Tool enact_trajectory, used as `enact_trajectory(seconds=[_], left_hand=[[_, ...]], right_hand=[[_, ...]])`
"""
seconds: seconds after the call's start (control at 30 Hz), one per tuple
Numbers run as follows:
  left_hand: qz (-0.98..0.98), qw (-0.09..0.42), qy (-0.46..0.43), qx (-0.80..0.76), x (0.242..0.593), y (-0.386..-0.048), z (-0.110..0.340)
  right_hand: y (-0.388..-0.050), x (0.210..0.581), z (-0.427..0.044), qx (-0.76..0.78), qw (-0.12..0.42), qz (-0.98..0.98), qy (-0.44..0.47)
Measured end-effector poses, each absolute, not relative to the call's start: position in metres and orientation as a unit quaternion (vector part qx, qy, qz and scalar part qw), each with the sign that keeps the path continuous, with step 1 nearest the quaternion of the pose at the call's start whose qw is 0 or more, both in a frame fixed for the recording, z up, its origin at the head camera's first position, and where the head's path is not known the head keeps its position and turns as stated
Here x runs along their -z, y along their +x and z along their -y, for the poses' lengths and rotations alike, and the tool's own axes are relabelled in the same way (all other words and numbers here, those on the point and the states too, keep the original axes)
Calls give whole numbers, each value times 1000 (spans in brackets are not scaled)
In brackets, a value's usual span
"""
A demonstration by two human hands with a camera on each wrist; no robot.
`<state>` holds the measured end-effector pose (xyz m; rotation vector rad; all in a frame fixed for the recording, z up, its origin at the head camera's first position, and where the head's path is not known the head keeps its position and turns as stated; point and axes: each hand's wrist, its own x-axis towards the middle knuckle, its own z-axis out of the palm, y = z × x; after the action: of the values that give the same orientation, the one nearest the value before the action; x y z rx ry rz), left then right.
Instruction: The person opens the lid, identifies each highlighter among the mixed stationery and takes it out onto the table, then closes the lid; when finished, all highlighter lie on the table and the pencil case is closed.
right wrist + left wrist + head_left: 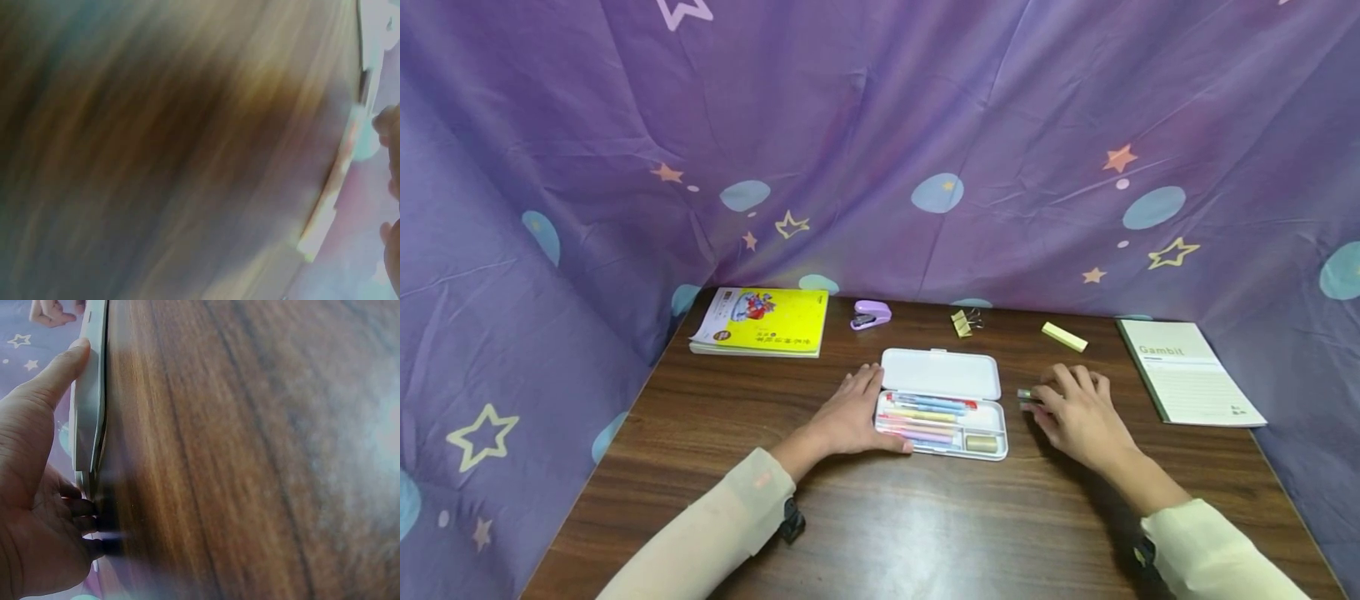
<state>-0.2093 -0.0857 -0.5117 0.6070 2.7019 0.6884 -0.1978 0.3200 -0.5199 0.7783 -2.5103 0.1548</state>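
A white pencil case point(940, 373) lies with its lid folded back, holding several pens point(925, 421) and a tan cylindrical item point(981, 443). My left hand point(846, 421) rests at its left end, thumb on the near edge and fingers extended along the side. In the left wrist view the thumb of my left hand point(31, 437) touches the rim of the case point(90, 406). Right of the case, my right hand point(1086, 421) pinches a small green item point(1024, 394) between thumb and fingertips. Only part of my right hand point(392, 137) shows in the blurred right wrist view.
Along the back lie a yellow book point(782, 321), a purple stapler point(871, 314), gold binder clips point(962, 322) and a pale yellow block point(1064, 337). A notepad point(1191, 375) is at the far right. Purple patterned cloth point(880, 150) hangs behind the wooden table point(880, 517).
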Motion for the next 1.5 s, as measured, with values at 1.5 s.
enact_trajectory(seconds=[1.5], left_hand=[[-941,138,214,-221,514,-211,86]], right_hand=[[-211,519,-165,-72,186,917,344]])
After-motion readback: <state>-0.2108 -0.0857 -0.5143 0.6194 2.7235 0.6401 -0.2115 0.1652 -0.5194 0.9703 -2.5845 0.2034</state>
